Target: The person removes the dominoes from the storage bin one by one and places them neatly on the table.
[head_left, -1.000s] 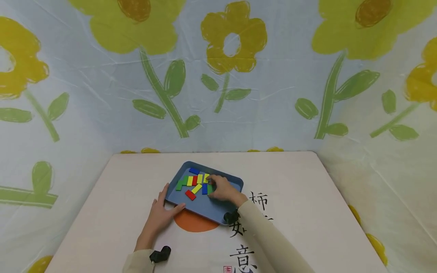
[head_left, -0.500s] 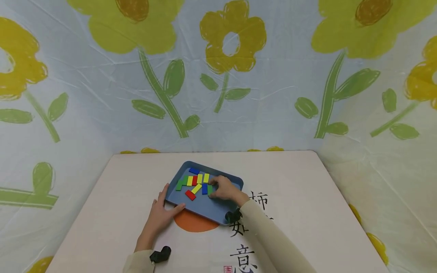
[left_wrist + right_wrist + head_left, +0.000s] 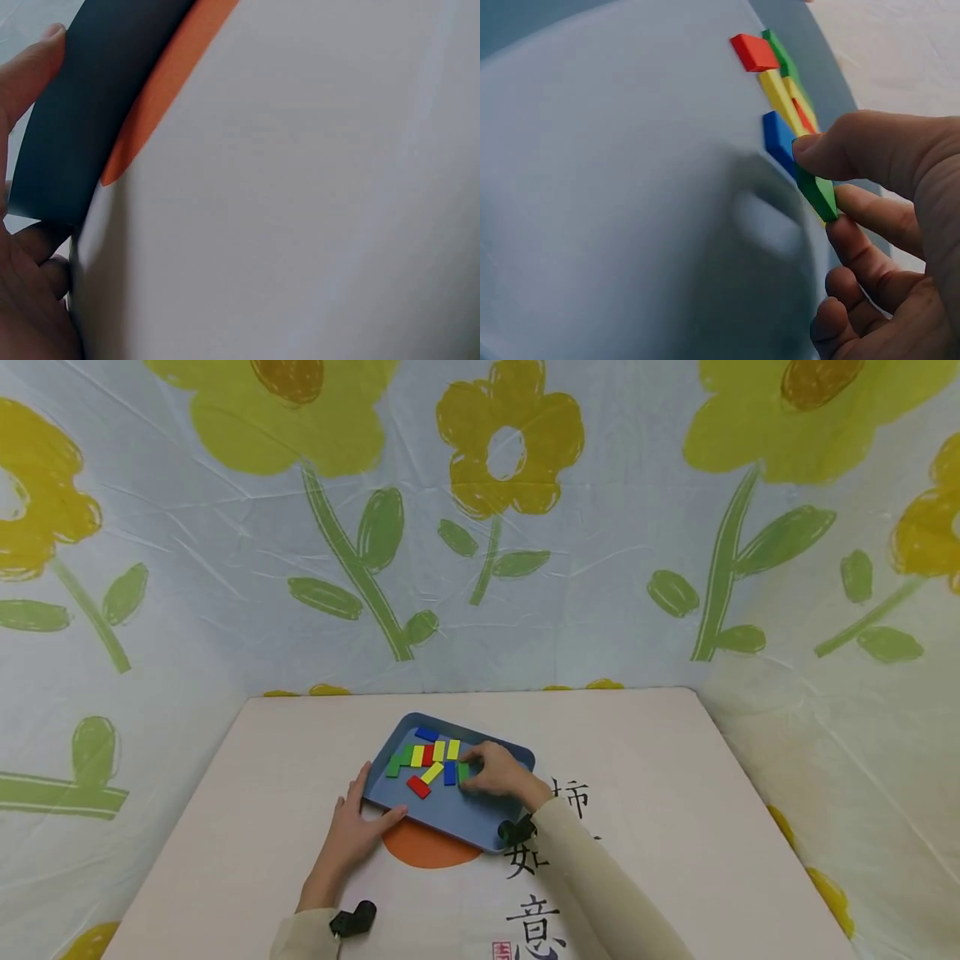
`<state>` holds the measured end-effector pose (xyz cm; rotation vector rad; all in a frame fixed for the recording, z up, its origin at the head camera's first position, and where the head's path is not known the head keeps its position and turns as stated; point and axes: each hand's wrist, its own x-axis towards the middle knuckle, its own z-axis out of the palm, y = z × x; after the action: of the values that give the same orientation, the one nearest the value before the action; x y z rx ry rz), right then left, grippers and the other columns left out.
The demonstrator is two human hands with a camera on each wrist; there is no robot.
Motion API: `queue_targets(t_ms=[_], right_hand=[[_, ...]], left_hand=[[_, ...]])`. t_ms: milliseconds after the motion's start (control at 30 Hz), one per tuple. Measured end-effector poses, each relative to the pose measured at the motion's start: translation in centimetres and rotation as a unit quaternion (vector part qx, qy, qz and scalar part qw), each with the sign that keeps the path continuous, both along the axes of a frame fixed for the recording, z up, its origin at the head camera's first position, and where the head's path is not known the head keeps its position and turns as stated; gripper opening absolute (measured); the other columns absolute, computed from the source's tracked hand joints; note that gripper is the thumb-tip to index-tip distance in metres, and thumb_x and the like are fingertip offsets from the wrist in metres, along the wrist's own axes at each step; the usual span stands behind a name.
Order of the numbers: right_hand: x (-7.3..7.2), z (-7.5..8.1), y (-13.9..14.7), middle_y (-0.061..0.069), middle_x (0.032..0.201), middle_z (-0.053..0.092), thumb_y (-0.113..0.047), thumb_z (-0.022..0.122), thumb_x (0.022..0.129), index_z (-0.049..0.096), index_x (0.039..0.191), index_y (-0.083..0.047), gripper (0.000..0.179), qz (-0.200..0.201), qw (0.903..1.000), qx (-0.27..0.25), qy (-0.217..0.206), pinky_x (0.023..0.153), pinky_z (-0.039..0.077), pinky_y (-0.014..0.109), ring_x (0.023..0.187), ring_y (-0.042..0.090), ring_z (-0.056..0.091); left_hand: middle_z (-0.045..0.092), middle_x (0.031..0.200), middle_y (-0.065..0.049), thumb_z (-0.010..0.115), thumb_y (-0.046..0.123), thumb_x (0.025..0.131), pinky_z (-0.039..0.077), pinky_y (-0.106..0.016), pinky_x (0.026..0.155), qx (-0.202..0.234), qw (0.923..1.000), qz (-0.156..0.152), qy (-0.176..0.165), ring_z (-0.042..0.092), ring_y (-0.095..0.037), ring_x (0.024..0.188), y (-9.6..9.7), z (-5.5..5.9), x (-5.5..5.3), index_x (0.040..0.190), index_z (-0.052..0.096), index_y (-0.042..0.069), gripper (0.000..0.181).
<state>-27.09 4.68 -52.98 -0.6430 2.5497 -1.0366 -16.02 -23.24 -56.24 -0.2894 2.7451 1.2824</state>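
Observation:
Thin rectangular blocks lie on a blue-grey tray (image 3: 468,831). My left hand (image 3: 352,831) holds the tray's near left corner, with the thumb over the front rim and the fingers along the left side. In the left wrist view, the thumb (image 3: 34,71) lies against the tray wall (image 3: 90,97) and other fingers bend in at its corner. My right hand (image 3: 498,774) pinches a green block (image 3: 817,193) between thumb and fingers. Just left of it lie a blue block (image 3: 450,773) and a yellow block (image 3: 453,749).
Other blocks in the tray include a red block (image 3: 419,787), a slanted yellow block (image 3: 432,772) and a blue block (image 3: 427,734) near the back rim. The pale table (image 3: 637,827) carries an orange printed shape (image 3: 427,847) and black characters. A flowered cloth (image 3: 585,627) stands behind.
My right hand has drawn back slightly to the right, its index finger coming off the yellow block, and is now at the green block. The left hand and tray have stayed put.

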Motion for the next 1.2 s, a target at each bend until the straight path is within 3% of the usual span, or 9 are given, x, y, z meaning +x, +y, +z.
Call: queue_targets(t_ms=[233,467,667,867,1200], right_hand=[[0.3,1.7,1.3,0.014,0.131,0.061,-0.021,0.078,0.086,0.071,0.129,-0.009,0.045,-0.021,0.9995,-0.016,0.019,0.097,0.056,0.047,0.113,0.027,0.059],[0.4,3.2,2.9,0.015,0.133,0.061,-0.02,0.078,0.085,0.071,0.129,-0.007,0.046,-0.037,0.9976,-0.033,0.048,0.085,0.055,0.043,0.101,0.027,0.057],[0.2,3.9,5.1,0.018,0.133,0.063,-0.017,0.076,0.086,0.069,0.13,-0.004,0.047,-0.047,0.9945,-0.063,0.069,0.1,0.054,0.055,0.12,0.037,0.06],[-0.1,4.0,7.8,0.019,0.131,0.064,-0.016,0.072,0.087,0.066,0.134,-0.002,0.049,-0.046,0.9937,-0.054,0.087,0.104,0.05,0.058,0.126,0.042,0.057],[0.2,3.3,11.5,0.022,0.138,0.057,-0.021,0.069,0.092,0.062,0.138,-0.001,0.051,-0.105,0.9905,-0.046,0.075,0.089,0.055,0.053,0.118,0.042,0.055]], left_hand=[[0.014,0.173,-0.016,0.073,0.069,0.083,0.012,-0.077,0.119,-0.001,1.0,-0.004,0.006,0.001,-0.059,0.154,-0.1,-0.2,-0.2,0.167,0.009,0.03,0.112],[0.015,0.172,-0.018,0.071,0.067,0.086,0.012,-0.076,0.119,-0.004,0.9999,-0.009,-0.001,0.002,-0.058,0.154,-0.7,-0.5,-0.2,0.167,0.008,0.028,0.11],[0.016,0.172,-0.017,0.073,0.062,0.087,-0.001,-0.067,0.127,0.003,0.9996,-0.024,0.015,0.005,-0.049,0.158,-0.8,-0.6,-0.6,0.167,0.01,0.026,0.108],[0.017,0.172,-0.016,0.073,0.064,0.087,-0.002,-0.066,0.127,0.001,0.9997,-0.023,0.009,0.006,-0.047,0.158,-0.9,-0.5,-0.9,0.167,0.01,0.027,0.108],[0.017,0.172,-0.017,0.074,0.062,0.086,0.002,-0.073,0.123,0.005,0.9999,-0.016,0.001,-0.001,-0.054,0.156,-0.7,-0.6,-0.7,0.167,0.011,0.027,0.109]])
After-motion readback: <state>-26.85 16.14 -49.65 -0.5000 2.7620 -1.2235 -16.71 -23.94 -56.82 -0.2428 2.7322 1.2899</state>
